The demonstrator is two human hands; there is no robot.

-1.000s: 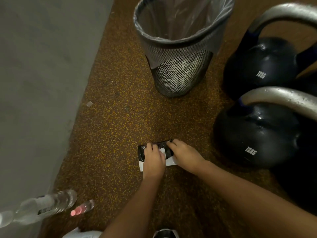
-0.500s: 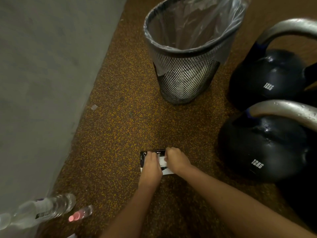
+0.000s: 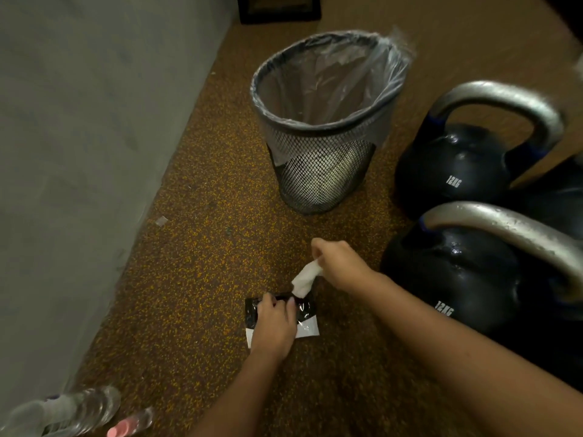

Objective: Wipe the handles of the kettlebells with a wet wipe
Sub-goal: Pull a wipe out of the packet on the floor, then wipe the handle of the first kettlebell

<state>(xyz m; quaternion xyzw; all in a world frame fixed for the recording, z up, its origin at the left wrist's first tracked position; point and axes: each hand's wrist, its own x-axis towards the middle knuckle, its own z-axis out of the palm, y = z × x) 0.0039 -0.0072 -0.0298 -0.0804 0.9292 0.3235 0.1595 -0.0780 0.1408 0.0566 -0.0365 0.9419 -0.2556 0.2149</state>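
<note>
A black and white wipe packet (image 3: 305, 314) lies on the speckled brown floor. My left hand (image 3: 275, 324) presses down on it, fingers over the black part. My right hand (image 3: 339, 264) pinches a white wet wipe (image 3: 306, 280) and holds it stretched up out of the packet's opening. Two black 12 kg kettlebells stand at the right: the near kettlebell (image 3: 454, 279) with its silver handle (image 3: 511, 230), and the far kettlebell (image 3: 454, 168) with its arched silver handle (image 3: 504, 100). Both handles are apart from my hands.
A mesh waste bin (image 3: 325, 159) lined with a clear bag stands behind the packet. A grey wall (image 3: 79, 137) runs along the left. Clear plastic bottles (image 3: 79, 408) lie at the bottom left. A dark frame (image 3: 280, 11) sits at the far edge.
My right hand has lifted away from the packet, drawing a white wipe up and to the right. My left hand stays pressed on the packet. The camera has tilted up.
</note>
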